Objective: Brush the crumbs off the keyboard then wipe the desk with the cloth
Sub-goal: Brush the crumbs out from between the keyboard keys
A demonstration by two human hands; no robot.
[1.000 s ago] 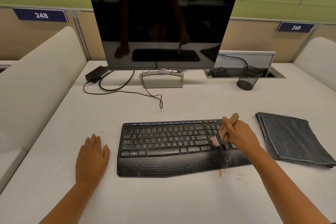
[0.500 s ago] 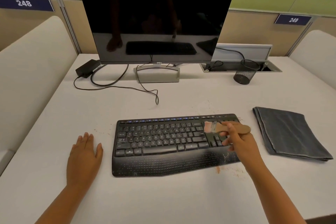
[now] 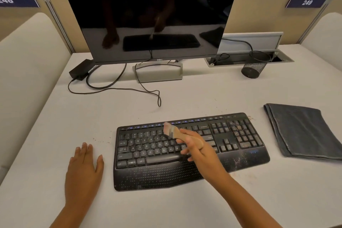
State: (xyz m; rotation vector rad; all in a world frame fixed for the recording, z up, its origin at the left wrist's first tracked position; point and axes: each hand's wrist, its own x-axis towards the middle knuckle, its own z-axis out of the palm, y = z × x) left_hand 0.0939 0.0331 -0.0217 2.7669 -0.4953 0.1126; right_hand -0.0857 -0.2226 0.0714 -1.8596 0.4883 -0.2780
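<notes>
Right hand (image 3: 199, 151) grips the wooden handle of the brush (image 3: 177, 133), fingers curled round it, and the bristles point up and away over the upper rows of the keyboard (image 3: 190, 150). The bristle end is blurred, so whether it touches the keys is not clear. Directly beneath that grip sit the letter keys; off to the right of it, the number pad shows crumbs (image 3: 238, 127) scattered among its keys, and pale specks dust the palm rest on that side too. Further right of the gripping hand, well apart from the keyboard, the grey cloth (image 3: 303, 131) lies folded on the desk (image 3: 185, 209), untouched. Left hand (image 3: 84, 170) lies flat on the desk, fingers straight and together, holding nothing, just beside the keyboard's left edge. A few specks lie on the desk between that hand and the keyboard. Beyond the brush, the dark monitor (image 3: 148, 15) stands on its stand, cables (image 3: 114, 87) looping in front, and a black mesh cup (image 3: 255, 66) sits to the far right.
</notes>
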